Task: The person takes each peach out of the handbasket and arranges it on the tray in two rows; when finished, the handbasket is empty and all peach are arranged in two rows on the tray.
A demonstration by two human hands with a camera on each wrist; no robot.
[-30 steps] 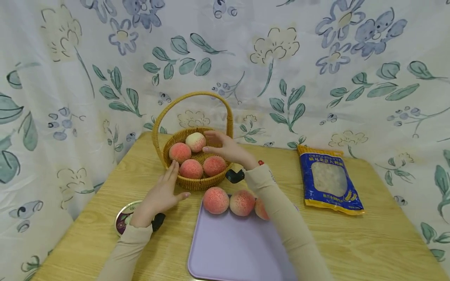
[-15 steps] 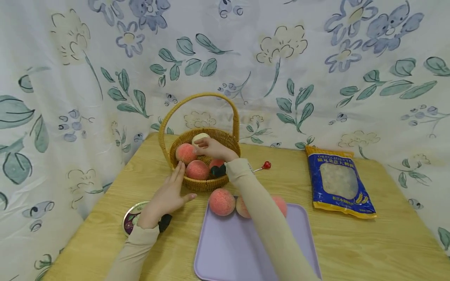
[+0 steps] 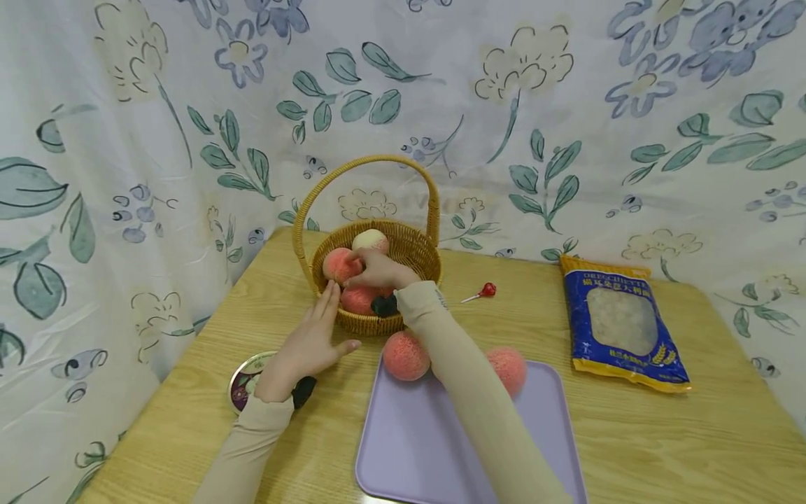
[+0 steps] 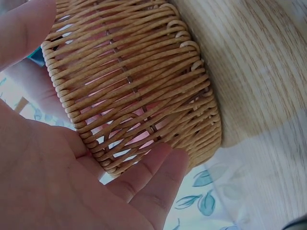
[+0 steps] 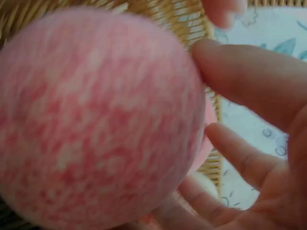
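Note:
A wicker basket (image 3: 368, 324) with a tall handle stands at the back of the table, several peaches inside it. My left hand (image 3: 311, 343) rests with extended fingers against its left front side; the left wrist view shows fingertips touching the weave. My right hand (image 3: 380, 269) reaches over the rim among the peaches, its fingers by the left peach (image 3: 338, 264). A front peach (image 3: 360, 301) lies below the thumb, and a pale peach (image 3: 371, 241) sits behind. In the right wrist view one large peach (image 5: 100, 120) fills the left, fingers spread at its edge, some hidden behind it.
A lilac tray (image 3: 409, 448) lies in front of the basket, with a peach (image 3: 406, 357) and another peach (image 3: 506, 371) at its far edge. A red lollipop (image 3: 488, 290), a blue pasta bag (image 3: 623, 322) and a round tin (image 3: 239, 392) lie around.
My right hand has moved from the basket's right side leftward and down among the peaches, shifting slightly nearer the front since half a second ago. The left hand stays at the basket.

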